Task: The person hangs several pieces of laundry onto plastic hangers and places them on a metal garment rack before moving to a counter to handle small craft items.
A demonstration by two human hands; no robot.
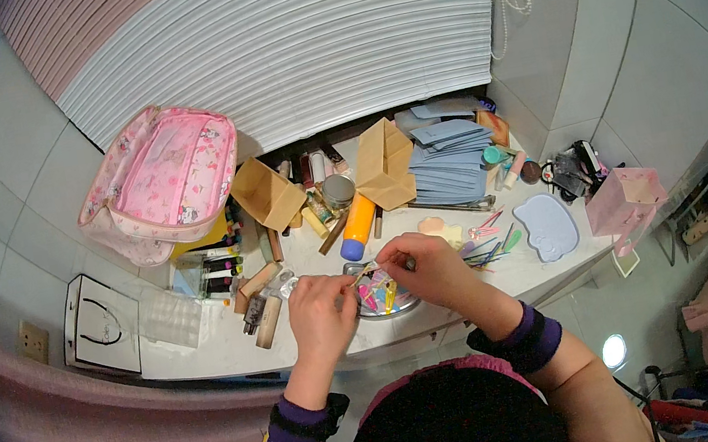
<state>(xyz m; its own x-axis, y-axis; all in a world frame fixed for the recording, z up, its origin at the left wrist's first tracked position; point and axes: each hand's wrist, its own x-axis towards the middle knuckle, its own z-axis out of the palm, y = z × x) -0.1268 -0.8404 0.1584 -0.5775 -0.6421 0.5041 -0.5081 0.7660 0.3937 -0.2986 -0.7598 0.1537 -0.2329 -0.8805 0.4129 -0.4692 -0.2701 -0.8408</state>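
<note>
Both hands meet over a round metal tin [391, 313] at the table's front edge. My left hand [323, 309] pinches one end of a small, thin, light-coloured item [362, 274], perhaps a hair clip. The fingers of my right hand [419, 270] are closed at its other end. Pink and yellow hair clips [390, 296] lie in the tin below. To the right of my right hand are long thin hair clips [491, 253] in several colours, pink clips [484, 229] and a pale yellow flower-shaped piece [442, 232].
A pink cosmetic bag [169, 174] stands open at the back left. Behind the tin are kraft paper boxes [385, 167], an orange bottle [358, 224] and blue packets [449, 164]. A blue tray [547, 227] and a pink gift bag [625, 199] are rightward; makeup tubes [268, 321] lie leftward.
</note>
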